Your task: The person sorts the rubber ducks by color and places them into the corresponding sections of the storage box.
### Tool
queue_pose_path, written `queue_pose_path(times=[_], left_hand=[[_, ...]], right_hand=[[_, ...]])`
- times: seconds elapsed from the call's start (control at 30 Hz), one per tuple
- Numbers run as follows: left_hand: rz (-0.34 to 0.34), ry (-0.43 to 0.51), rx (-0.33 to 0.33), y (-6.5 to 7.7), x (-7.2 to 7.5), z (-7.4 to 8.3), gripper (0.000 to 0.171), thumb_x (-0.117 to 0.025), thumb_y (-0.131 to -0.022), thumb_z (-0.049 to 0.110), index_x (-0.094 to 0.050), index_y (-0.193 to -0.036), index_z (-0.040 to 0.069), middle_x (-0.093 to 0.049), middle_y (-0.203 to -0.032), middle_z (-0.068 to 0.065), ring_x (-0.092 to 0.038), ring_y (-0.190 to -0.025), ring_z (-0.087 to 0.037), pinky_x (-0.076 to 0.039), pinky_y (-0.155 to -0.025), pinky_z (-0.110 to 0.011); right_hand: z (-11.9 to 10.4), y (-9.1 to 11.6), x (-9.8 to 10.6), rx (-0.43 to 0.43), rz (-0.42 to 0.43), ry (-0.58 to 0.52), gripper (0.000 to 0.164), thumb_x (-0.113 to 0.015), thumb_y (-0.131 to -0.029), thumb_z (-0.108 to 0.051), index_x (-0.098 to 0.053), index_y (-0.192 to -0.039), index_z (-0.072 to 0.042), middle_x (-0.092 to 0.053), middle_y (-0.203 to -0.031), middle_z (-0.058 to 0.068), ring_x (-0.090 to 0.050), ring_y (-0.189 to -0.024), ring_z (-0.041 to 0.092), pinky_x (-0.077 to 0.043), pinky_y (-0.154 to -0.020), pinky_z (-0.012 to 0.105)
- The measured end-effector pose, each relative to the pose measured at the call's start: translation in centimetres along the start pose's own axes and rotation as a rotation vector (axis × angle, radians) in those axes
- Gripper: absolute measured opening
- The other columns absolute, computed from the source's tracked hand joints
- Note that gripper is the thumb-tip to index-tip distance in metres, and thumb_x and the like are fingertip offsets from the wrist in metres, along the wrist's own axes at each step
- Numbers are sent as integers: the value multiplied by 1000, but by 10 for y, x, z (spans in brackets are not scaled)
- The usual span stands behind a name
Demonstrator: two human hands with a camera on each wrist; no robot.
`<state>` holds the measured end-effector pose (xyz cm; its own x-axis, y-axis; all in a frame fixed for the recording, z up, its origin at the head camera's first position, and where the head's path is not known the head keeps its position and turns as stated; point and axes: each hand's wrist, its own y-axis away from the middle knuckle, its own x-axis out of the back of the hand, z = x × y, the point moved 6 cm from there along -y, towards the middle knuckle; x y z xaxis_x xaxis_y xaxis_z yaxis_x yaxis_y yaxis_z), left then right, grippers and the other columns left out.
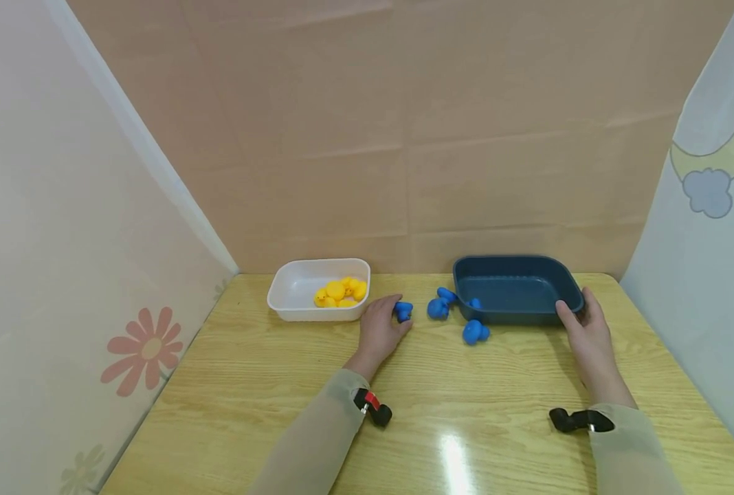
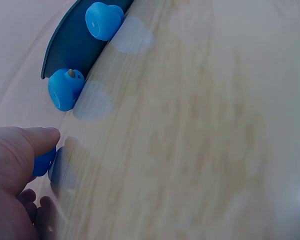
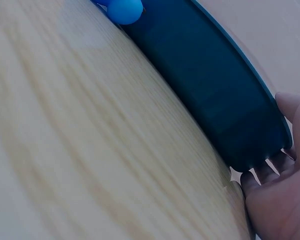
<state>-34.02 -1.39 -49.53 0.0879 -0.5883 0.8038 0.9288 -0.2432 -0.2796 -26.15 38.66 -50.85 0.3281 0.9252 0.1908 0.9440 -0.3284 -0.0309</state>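
My left hand [image 1: 379, 328] is around a small blue rubber duck [image 1: 403, 311] on the table, thumb on the near side and fingers behind. In the left wrist view the thumb covers most of that duck [image 2: 44, 162]. At the right, my right hand [image 1: 592, 337] grips the right end of a dark blue tray [image 1: 509, 317], its thumb at the rim. Other blue ducks lie left of the tray and in front of it, such as one duck [image 1: 438, 309] and another duck [image 1: 473, 333]. A bit of blue [image 1: 475, 303] shows inside the tray.
A white tray [image 1: 286, 313] holding several yellow rubber ducks [image 1: 336, 290] stands left of my left hand. The wooden table [image 1: 453, 385] ends at a brown paper-like backdrop [image 1: 342, 172]. Patterned white panels rise on both sides.
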Motion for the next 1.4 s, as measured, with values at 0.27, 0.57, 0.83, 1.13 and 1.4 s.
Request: queue_pose_path(times=[0.27, 0.57, 0.83, 1.13, 1.4], left_hand=[[28, -16, -10, 0, -2, -1, 56, -88, -98, 28, -69, -147, 8, -70, -146, -12, -60, -138, -36, -43, -121, -53], [8, -8, 14, 0, -4, -3, 56, -86, -100, 28, -68, -149, 9, -70, -146, -11, -60, -137, -34, -43, -122, -50], [8, 80, 35, -2, -1, 4, 58, -85, -101, 27, -64, -152, 10, -67, -150, -11, -57, -141, -34, -44, -124, -47], [35, 129, 14, -8, 1, 25, 56, -85, -101, 28, -66, -152, 13, -68, -149, -8, -58, -140, -32, -48, -121, -45], [22, 161, -14, -17, -1, 56, 58, -85, -101, 32, -65, -153, 16, -67, -151, -4, -56, -142, -30, -47, -121, -44]], right_hand=[[2, -1, 0, 12, 3, 0, 91, -51, -116, -47, 10, -177, -19, 10, -183, 12, 2, -169, 30, -11, -131, 21], [0, 0, 1, -2, 12, 7, 89, -50, -117, -45, 10, -177, -17, 10, -183, 13, 3, -169, 32, -10, -131, 23], [-3, 0, -1, 5, 11, -1, 90, -51, -116, -46, 9, -178, -18, 9, -184, 12, 2, -169, 30, -12, -131, 21], [-5, -1, -2, 10, 5, -2, 88, -49, -117, -43, 9, -177, -16, 10, -183, 14, 3, -169, 33, -10, -132, 24], [-3, 1, -1, -13, 11, 3, 88, -49, -117, -45, 10, -177, -19, 10, -183, 12, 3, -169, 32, -10, -133, 27]])
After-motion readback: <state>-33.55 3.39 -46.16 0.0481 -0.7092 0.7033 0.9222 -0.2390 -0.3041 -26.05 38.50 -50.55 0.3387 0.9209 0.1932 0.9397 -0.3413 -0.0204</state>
